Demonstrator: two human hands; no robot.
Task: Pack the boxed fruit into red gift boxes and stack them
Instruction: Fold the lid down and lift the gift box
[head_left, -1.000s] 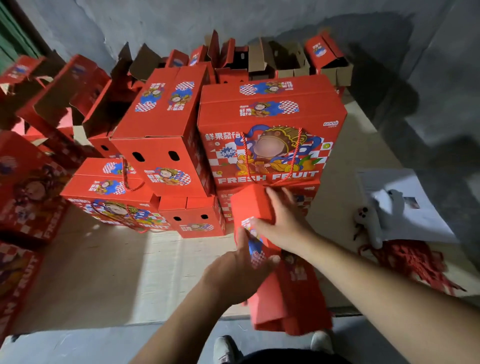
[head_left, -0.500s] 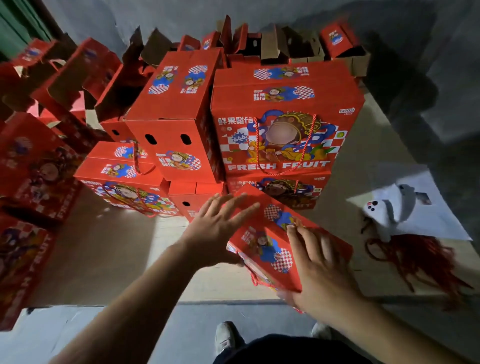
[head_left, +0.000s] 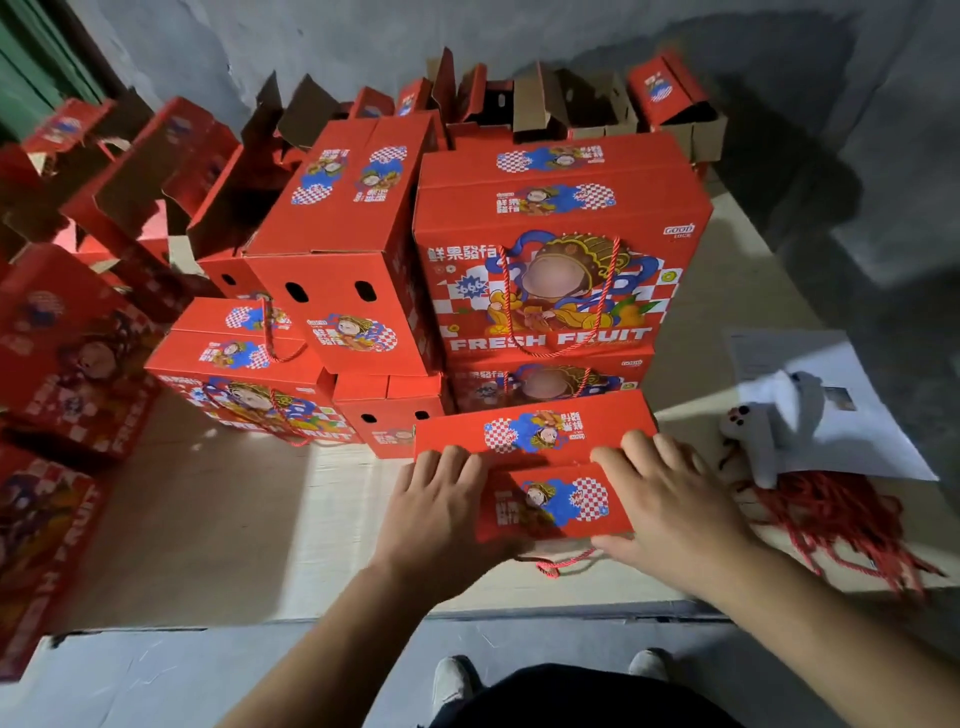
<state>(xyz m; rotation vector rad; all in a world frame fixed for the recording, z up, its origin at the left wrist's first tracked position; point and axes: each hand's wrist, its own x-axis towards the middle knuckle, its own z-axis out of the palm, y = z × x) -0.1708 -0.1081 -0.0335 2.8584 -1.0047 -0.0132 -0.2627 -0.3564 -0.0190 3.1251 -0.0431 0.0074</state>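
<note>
Cardboard, glossy red print: rectangular gift box (head_left: 545, 467) on cardboard sheet (head_left: 208, 519), in front of stacked boxes (head_left: 561, 270). Left hand (head_left: 441, 512) and right hand (head_left: 670, 506) flat, fingers extended, pressing top flaps. Twisted red cord handle (head_left: 563, 564) at near edge.

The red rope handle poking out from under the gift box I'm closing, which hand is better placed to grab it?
Probably the right hand: the red rope handle lies beside its thumb. The left hand sits further left.
</note>
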